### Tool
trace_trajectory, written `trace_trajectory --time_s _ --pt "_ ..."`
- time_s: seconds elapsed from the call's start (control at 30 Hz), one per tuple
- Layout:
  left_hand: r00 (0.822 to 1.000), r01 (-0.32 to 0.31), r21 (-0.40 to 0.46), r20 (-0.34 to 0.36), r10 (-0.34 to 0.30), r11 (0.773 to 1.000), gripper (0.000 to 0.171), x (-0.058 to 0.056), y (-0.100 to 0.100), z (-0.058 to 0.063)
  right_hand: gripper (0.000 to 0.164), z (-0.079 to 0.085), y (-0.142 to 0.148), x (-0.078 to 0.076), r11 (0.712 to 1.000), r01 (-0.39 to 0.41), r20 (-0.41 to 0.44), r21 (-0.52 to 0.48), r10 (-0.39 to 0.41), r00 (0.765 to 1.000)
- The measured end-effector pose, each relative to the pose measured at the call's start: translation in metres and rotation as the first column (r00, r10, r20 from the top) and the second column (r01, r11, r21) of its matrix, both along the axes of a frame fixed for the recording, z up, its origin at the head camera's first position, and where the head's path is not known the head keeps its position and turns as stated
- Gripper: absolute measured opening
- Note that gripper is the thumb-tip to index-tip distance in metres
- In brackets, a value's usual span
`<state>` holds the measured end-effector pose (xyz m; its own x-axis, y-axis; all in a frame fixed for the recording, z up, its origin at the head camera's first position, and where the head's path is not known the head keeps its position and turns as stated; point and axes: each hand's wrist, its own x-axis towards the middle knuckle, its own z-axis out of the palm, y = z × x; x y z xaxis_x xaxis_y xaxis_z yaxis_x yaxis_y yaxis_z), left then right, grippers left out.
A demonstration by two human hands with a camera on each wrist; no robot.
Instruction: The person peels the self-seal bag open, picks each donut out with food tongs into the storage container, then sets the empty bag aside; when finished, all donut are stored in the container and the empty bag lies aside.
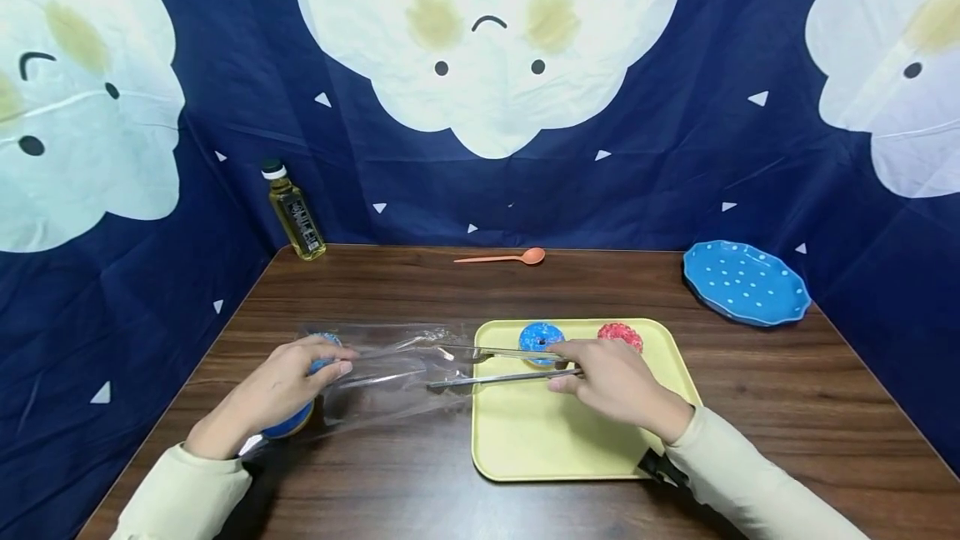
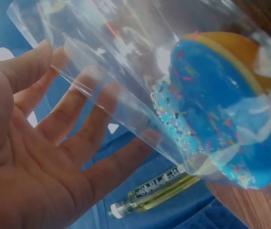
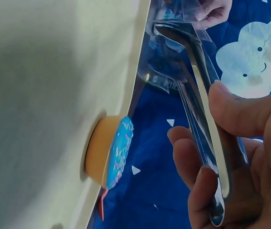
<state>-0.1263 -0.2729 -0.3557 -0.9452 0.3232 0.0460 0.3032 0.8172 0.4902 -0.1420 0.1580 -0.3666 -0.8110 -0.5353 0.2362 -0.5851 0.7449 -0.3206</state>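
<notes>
In the head view my left hand (image 1: 288, 377) pinches the edge of a clear plastic bag (image 1: 397, 411) between thumb and fingers. The left wrist view shows a blue-iced doughnut with sprinkles (image 2: 225, 114) through the film, and a second sprinkled one (image 2: 166, 112) partly behind it. My right hand (image 1: 618, 382) grips metal tongs (image 1: 517, 377), whose arms stand apart and whose tips reach to the bag's mouth. Beneath that hand lies a yellow tray (image 1: 555, 448). A blue doughnut (image 1: 536, 335) sits on it near the tongs, and a pink doughnut (image 1: 622, 332) is partly hidden by the hand.
An oil bottle (image 1: 296, 215) stands at the back left corner of the wooden table (image 1: 390, 490). Along the back edge lies an orange spoon (image 1: 532, 256). A blue dotted plate (image 1: 746, 282) is at the back right. Dark blue cloth (image 1: 262, 90) hangs around the table.
</notes>
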Motion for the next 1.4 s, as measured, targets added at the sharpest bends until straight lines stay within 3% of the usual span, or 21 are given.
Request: trace_trajectory --time_s 0.23,0.6,1.0,1.4 --pt "1.0 -0.016 -0.007 0.025 0.016 1.0 0.033 0.001 -0.001 0.001 0.036 -0.004 -0.016 -0.008 0.999 -0.036 0.017 0.015 0.035 0.999" --pt "1.0 -0.007 0.002 -0.007 0.007 1.0 0.03 -0.001 0.002 0.002 0.032 -0.004 -0.034 -0.017 0.998 -0.05 0.024 0.035 0.049 0.999" --pt "0.998 -0.022 -0.013 -0.067 0.021 1.0 0.02 -0.002 0.002 0.0 0.031 -0.014 -0.069 -0.027 0.992 -0.127 -0.016 -0.008 0.127 0.992" --pt "0.994 -0.055 0.004 -0.099 0.055 0.998 0.015 0.003 0.002 0.003 0.054 -0.016 -0.101 -0.034 0.99 -0.138 0.144 0.0 0.136 0.98"
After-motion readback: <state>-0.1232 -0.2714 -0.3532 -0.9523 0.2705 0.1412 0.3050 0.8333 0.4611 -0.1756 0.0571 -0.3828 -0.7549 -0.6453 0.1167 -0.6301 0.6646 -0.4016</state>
